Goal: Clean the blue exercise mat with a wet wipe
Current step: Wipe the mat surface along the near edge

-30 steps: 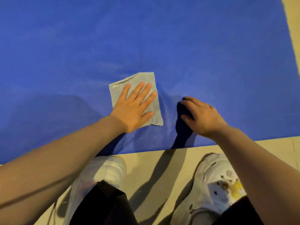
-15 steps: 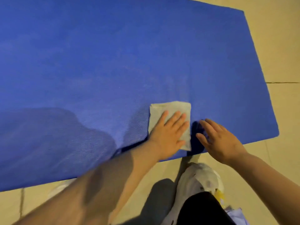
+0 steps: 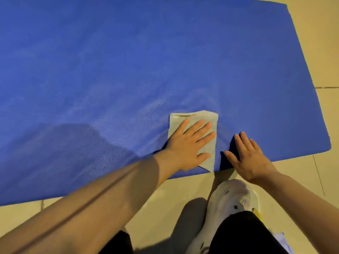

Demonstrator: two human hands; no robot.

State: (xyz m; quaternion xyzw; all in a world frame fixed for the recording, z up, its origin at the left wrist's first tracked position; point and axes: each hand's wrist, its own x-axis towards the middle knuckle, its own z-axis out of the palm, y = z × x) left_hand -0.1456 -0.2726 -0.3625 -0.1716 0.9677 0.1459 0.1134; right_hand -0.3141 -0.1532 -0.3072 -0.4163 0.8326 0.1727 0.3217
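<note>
A blue exercise mat [image 3: 128, 61] covers most of the floor ahead, its right end and near edge in view. A pale grey wet wipe [image 3: 211, 119] lies flat on the mat close to the near edge. My left hand [image 3: 189, 145] presses down on the wipe with straight, spread fingers. My right hand [image 3: 247, 158] rests flat on the mat just right of the wipe, fingers straight, holding nothing. A faint damp sheen shows on the mat left of and above the wipe.
Beige tiled floor [image 3: 321, 43] surrounds the mat on the right and near side. My white shoe [image 3: 233, 200] and dark trouser leg stand on the floor just below the mat's edge. A pale object [image 3: 283, 241] peeks in at the bottom right.
The wipe under my left hand has slid rightward along the mat's near edge, toward its right end. My right hand shifted right too and flattened. The view widened, showing the mat's right end.
</note>
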